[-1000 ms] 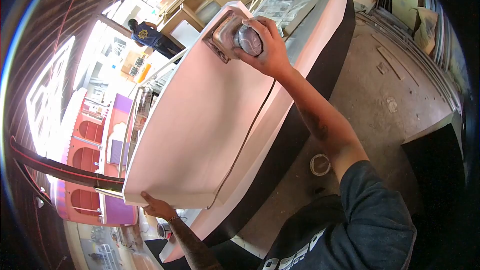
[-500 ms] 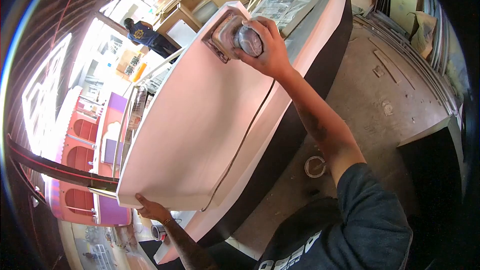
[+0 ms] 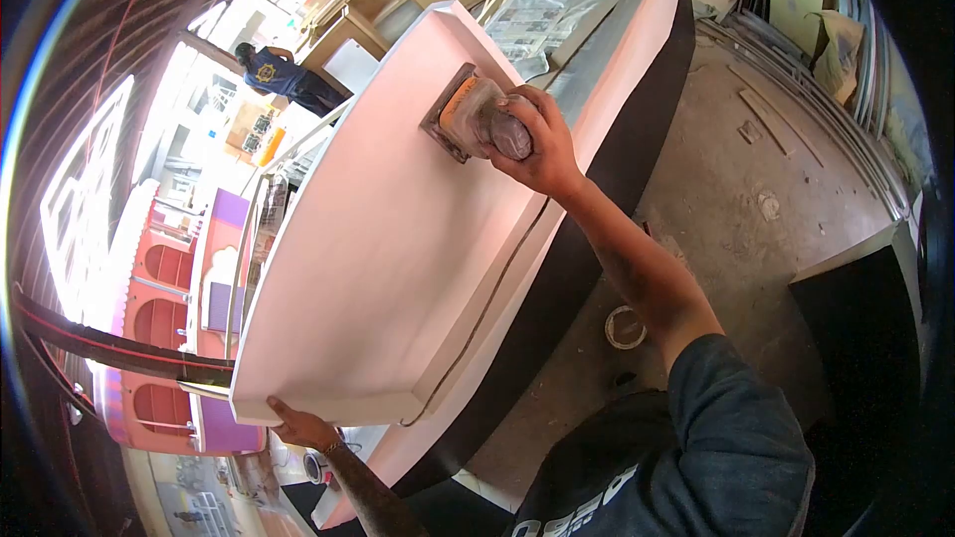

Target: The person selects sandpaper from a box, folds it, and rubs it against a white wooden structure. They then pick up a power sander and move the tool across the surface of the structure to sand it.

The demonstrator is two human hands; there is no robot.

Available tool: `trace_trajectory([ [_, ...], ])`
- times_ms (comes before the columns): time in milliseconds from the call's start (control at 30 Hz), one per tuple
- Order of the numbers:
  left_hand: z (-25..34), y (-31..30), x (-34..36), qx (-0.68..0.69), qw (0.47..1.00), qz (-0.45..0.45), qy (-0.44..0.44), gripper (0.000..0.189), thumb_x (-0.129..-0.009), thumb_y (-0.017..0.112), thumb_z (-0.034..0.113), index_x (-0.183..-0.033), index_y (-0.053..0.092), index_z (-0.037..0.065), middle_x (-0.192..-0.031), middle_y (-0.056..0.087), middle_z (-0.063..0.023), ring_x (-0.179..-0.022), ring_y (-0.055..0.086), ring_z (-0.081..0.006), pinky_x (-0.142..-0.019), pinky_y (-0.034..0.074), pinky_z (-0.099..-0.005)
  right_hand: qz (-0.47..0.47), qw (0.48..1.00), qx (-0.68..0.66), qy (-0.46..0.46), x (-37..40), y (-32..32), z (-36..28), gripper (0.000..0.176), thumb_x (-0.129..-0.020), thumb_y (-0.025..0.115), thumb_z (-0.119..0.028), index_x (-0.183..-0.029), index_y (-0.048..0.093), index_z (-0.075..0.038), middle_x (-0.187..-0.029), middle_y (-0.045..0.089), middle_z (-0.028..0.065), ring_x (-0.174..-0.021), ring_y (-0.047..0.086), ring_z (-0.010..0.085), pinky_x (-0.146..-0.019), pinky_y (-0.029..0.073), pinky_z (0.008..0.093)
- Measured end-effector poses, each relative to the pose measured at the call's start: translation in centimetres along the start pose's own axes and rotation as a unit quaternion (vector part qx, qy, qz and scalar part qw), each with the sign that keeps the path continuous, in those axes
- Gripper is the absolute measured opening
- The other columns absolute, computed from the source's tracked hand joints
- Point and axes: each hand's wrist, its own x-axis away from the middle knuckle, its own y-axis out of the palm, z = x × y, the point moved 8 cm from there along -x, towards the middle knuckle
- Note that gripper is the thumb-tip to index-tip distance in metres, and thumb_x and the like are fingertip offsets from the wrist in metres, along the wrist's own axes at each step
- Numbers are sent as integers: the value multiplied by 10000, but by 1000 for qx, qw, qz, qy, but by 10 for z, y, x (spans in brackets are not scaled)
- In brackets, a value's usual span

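Note:
A dusty power sander (image 3: 476, 119) with an orange band lies flat against the upper part of a curved pale pink panel (image 3: 348, 239). My right hand (image 3: 537, 142) is wrapped round its rounded grip. From the sander a dark cord (image 3: 487, 298) runs down along the panel's right side to the lower edge. At the panel's lower left corner, my left hand (image 3: 303, 427) holds the edge, thumb on the face and the other fingers partly hidden.
Beyond the panel, newspaper sheets (image 3: 557, 5) cover a surface. A person in a dark vest (image 3: 284, 75) stands at the upper left. Pink and purple shelving (image 3: 164, 328) is at left. A tape roll (image 3: 626, 327) and wood strips (image 3: 766, 121) lie on the floor.
My right hand and the sander have moved down and slightly right, away from the panel's top edge. My left hand stays at the lower corner.

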Motion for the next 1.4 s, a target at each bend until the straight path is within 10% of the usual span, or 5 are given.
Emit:
trace_trajectory([
  [233, -46, -6, -11, -33, 997, -20, -67, 624, -990, 594, 451, -1181, 593, -143, -1066, 671, -237, -846, 649, -306, -720, 551, -420, 27, 999, -3, -36, -35, -1, -9, 702, -634, 905, -186, -1265, 597, -171, -1237, 565, 179, -1095, 590, 384, -906, 525, 444],
  [300, -63, -6, -21, -98, 993, -46, 48, 617, -995, 591, 443, -1210, 581, -136, -1078, 669, -232, -858, 648, -306, -725, 556, -420, 28, 999, 3, -45, -49, 0, -12, 707, -630, 904, -197, -1267, 597, -174, -1230, 568, 172, -1079, 597, 382, -891, 532, 435],
  [633, -72, -3, -21, -35, 996, -55, 61, 610, -985, 616, 434, -1240, 565, -118, -1100, 662, -221, -866, 651, -278, -731, 573, -398, 46, 998, 6, -53, -79, -5, -20, 664, -665, 888, -241, -1262, 610, -160, -1204, 579, 161, -1068, 609, 364, -893, 534, 430],
  [1133, -64, -7, -17, -21, 997, -30, -69, 621, -962, 660, 431, -1199, 578, -137, -1092, 665, -212, -847, 652, -267, -718, 579, -397, 36, 997, 9, -69, -79, -4, -17, 669, -661, 895, -262, -1260, 617, -152, -1198, 581, 180, -1072, 604, 372, -896, 531, 427],
  [1400, -54, -9, -19, -111, 992, -32, 51, 660, -970, 612, 498, -1125, 610, -144, -1010, 673, -233, -798, 654, -300, -685, 575, -421, 14, 998, 46, -51, -64, -2, -11, 710, -649, 913, -185, -1266, 571, -104, -1217, 556, 171, -1083, 603, 375, -903, 523, 433],
])
